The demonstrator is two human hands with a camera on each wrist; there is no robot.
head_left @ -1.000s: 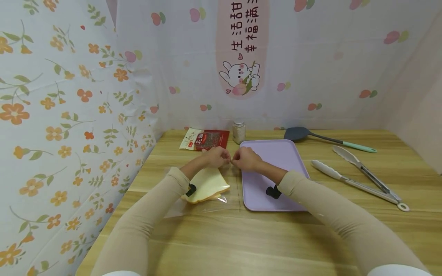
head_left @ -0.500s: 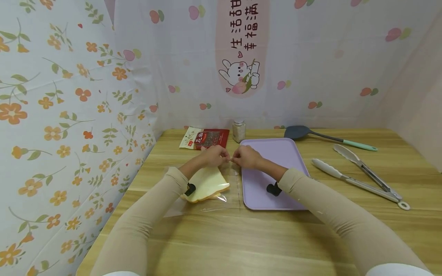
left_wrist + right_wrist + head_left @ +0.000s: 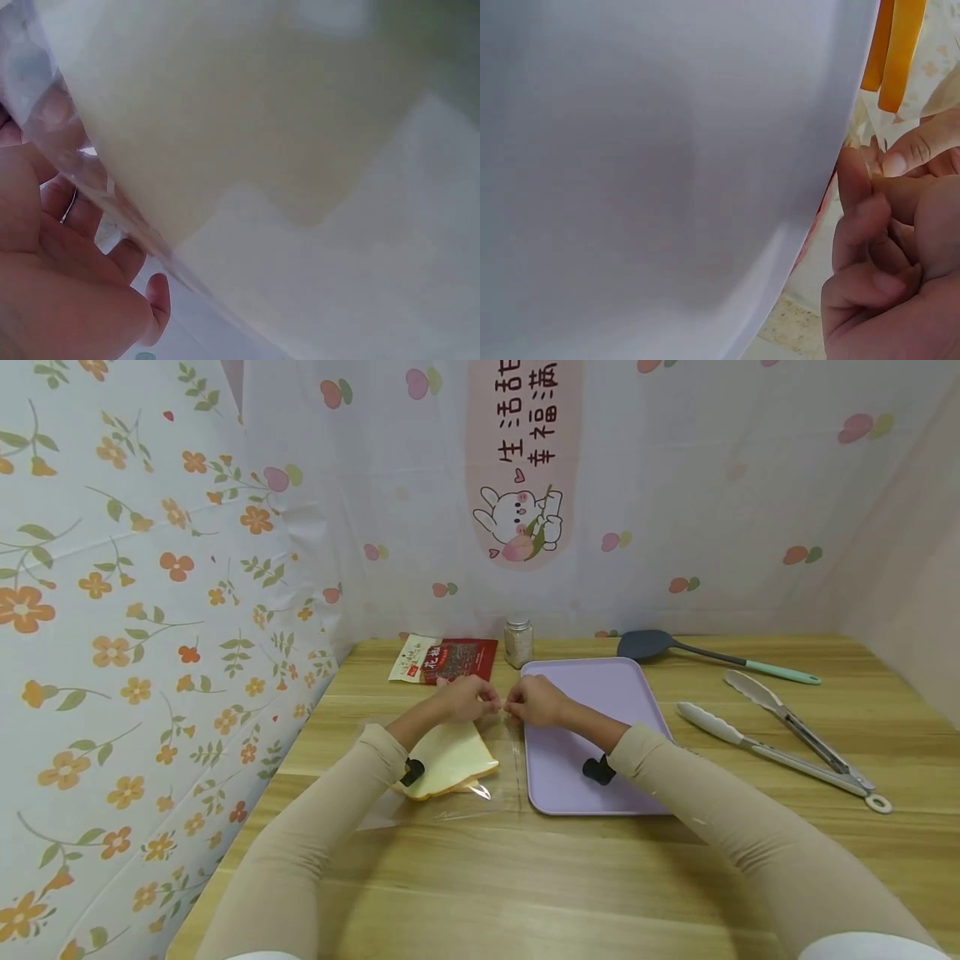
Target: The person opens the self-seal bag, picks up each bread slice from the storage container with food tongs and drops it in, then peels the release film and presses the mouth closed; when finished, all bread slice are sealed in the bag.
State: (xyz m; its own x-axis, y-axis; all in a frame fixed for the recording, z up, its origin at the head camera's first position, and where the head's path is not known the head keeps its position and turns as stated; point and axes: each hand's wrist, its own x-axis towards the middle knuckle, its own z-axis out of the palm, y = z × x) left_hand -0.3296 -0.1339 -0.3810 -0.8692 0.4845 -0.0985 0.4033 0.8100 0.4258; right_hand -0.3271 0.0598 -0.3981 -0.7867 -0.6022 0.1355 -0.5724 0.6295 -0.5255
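Observation:
A clear plastic bag (image 3: pixel 508 781) lies flat on the table with slices of bread (image 3: pixel 453 762) inside it. At the bag's far right corner my left hand (image 3: pixel 467 700) pinches the film between thumb and finger. Right beside it, fingertips nearly meeting, my right hand (image 3: pixel 542 700) pinches the same edge, its wrist over the lilac tray (image 3: pixel 570 797). In the left wrist view, the blurred bread (image 3: pixel 247 127) fills most of the picture, and the left hand (image 3: pixel 67 285) is at the lower left. The right wrist view shows the right hand (image 3: pixel 885 255) with curled fingers; the film there is hard to make out.
Behind the hands lie a red seasoning packet (image 3: pixel 459 662) and a small glass jar (image 3: pixel 518 645). To the right are a dark spatula (image 3: pixel 648 646) with a mint handle and spread metal tongs (image 3: pixel 795 760). Patterned cloth (image 3: pixel 405 510) stands at the back and left.
The head view has shifted slightly. Both hands stay at the bag's edge, with the right fingertips slightly farther from the left. The bread and tray have not visibly moved.

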